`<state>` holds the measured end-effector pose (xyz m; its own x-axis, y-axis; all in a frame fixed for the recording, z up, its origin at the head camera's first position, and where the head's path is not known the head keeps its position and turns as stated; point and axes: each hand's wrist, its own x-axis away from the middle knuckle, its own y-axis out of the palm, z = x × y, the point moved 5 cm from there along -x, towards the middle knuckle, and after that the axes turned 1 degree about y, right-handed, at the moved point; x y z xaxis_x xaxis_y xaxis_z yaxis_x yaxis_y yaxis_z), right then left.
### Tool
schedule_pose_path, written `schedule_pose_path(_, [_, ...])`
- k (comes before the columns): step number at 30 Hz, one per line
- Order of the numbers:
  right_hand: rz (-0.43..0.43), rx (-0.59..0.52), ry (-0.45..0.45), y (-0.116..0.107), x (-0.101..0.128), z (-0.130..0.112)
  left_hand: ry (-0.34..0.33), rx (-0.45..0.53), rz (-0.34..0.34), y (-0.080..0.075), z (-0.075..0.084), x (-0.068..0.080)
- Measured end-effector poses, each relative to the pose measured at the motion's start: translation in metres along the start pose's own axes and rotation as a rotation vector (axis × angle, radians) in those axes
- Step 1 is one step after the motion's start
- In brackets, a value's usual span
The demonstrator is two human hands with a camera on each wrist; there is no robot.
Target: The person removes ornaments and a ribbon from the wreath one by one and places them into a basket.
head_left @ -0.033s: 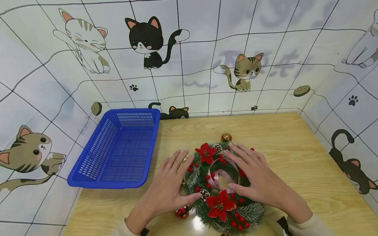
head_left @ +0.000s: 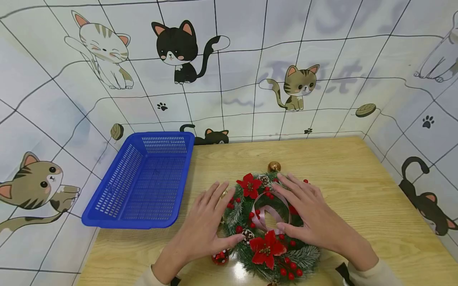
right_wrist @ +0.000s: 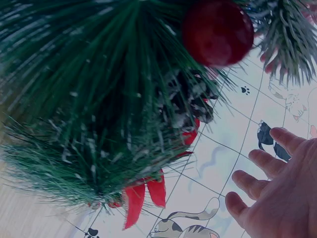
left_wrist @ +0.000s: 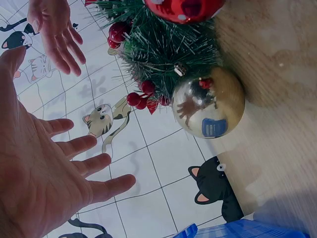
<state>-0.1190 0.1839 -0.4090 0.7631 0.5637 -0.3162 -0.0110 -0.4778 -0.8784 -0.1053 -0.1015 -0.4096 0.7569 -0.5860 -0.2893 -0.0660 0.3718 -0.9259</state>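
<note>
- Green, frosted foliage is forming a wreath (head_left: 234, 216), which is lying on the wood-grain table (head_left: 340, 167) between the person's hands; its lower edge is running close to the bottom of the head view, where a small bauble is being cut off.
- The left hand (head_left: 205, 224) is spreading its fingers at the wreath's left side, partly hiding a red bauble (head_left: 220, 258) and a gold bauble (left_wrist: 208, 102).
- The right hand (head_left: 307, 214) is also spreading its fingers, covering some of the wreath's right side; whether either hand is touching the foliage cannot be told from the head view.
- A pink ribbon (head_left: 262, 218) is looping at the wreath's centre, its far ends hard to trace.
- Both hands and the wreath are keeping the places they had in the earlier frame.
- A blue basket (head_left: 152, 186) is standing left of the wreath, its perforated floor showing.
</note>
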Motion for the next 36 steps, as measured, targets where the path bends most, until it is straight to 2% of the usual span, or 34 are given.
schedule_pose_path(9, [0.000, -0.016, -0.009, -0.001, 0.004, 0.002, -0.013, 0.008, 0.030, 0.002, 0.006, 0.008])
schedule_pose_path(16, [-0.005, -0.031, -0.007, 0.003, 0.012, 0.010, 0.016, 0.042, 0.060, 0.003, 0.026, 0.015])
schedule_pose_path(20, [-0.015, -0.051, 0.000, 0.006, 0.017, 0.015, 0.023, 0.050, 0.060, 0.006, 0.033, 0.019])
schedule_pose_path(28, [-0.027, -0.071, 0.022, 0.010, 0.023, 0.024, 0.001, 0.089, 0.051, 0.012, 0.038, 0.028])
schedule_pose_path(32, [-0.029, -0.067, 0.035, 0.013, 0.027, 0.028, 0.022, 0.079, 0.028, 0.017, 0.046, 0.032])
schedule_pose_path(36, [-0.030, -0.064, 0.041, 0.017, 0.035, 0.028, 0.052, 0.090, 0.048, 0.021, 0.054, 0.038])
